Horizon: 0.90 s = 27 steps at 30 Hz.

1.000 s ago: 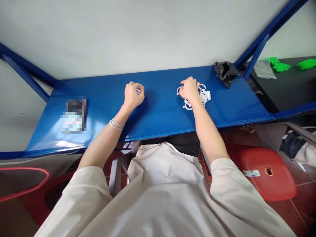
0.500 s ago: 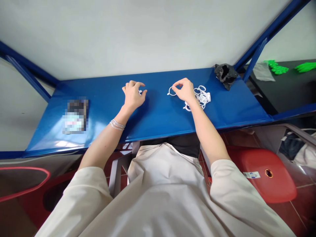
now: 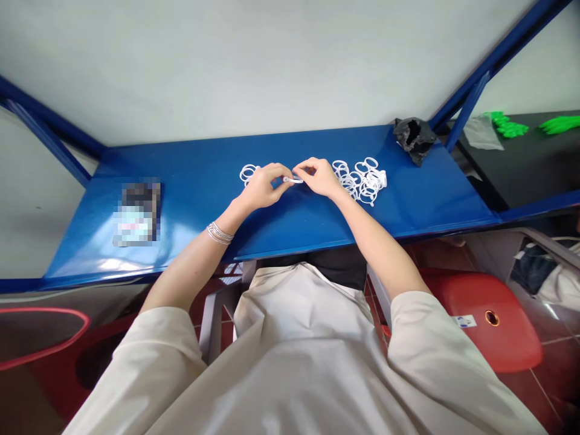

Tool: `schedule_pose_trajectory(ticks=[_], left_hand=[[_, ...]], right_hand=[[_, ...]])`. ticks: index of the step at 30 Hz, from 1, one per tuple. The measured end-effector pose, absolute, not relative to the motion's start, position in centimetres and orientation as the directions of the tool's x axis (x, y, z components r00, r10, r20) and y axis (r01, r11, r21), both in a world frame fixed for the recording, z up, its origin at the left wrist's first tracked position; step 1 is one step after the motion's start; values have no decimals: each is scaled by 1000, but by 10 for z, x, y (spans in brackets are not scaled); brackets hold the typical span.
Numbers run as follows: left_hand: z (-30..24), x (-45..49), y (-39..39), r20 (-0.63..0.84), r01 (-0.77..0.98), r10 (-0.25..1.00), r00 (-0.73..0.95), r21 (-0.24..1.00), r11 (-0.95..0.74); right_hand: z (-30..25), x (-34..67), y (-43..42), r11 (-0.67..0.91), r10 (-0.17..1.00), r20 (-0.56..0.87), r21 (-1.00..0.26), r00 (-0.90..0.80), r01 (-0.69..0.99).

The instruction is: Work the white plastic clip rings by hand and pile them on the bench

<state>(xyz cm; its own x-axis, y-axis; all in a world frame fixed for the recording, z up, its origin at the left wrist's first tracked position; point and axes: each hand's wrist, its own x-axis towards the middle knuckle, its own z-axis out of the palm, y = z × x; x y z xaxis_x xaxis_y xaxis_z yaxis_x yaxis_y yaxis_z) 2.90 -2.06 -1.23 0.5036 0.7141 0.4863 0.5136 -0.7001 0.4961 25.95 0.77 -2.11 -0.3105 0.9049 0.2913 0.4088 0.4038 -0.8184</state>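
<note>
My left hand (image 3: 261,188) and my right hand (image 3: 318,176) meet over the middle of the blue table (image 3: 190,181). Both pinch one small white ring (image 3: 293,179) between their fingertips. A pile of white rings (image 3: 362,177) lies just right of my right hand. A few more white rings (image 3: 248,173) lie just beyond my left hand. Silver bangles (image 3: 219,232) sit on my left wrist.
A crumpled black bag (image 3: 414,136) rests at the table's far right corner. A blurred flat packet (image 3: 136,211) lies at the left. A red stool (image 3: 487,317) stands under the table at right. Green items (image 3: 507,125) lie on a black surface beyond.
My right hand carried a white ring leftward from the pile, and my left hand let go of the small rings and moved right to meet it. Both now pinch the ring.
</note>
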Motion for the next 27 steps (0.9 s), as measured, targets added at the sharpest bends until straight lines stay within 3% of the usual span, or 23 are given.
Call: schedule_pose_trajectory(ticks=[5, 12, 20, 27], left_hand=[[-12, 29, -20, 438, 591, 775, 454, 502, -631], [-10, 31, -22, 415, 568, 790, 451, 550, -612], [-4, 34, -27, 316, 525, 861, 398, 691, -497], [-7, 33, -24, 291, 560, 899, 328, 707, -433]], right_hand=[[-15, 254, 2, 407, 878, 285, -867, -386, 287], [-13, 251, -6, 241, 833, 165, -968, -528, 77], [-13, 249, -7, 161, 842, 81, -981, -533, 104], [-11, 245, -13, 351, 839, 217, -916, -500, 192]])
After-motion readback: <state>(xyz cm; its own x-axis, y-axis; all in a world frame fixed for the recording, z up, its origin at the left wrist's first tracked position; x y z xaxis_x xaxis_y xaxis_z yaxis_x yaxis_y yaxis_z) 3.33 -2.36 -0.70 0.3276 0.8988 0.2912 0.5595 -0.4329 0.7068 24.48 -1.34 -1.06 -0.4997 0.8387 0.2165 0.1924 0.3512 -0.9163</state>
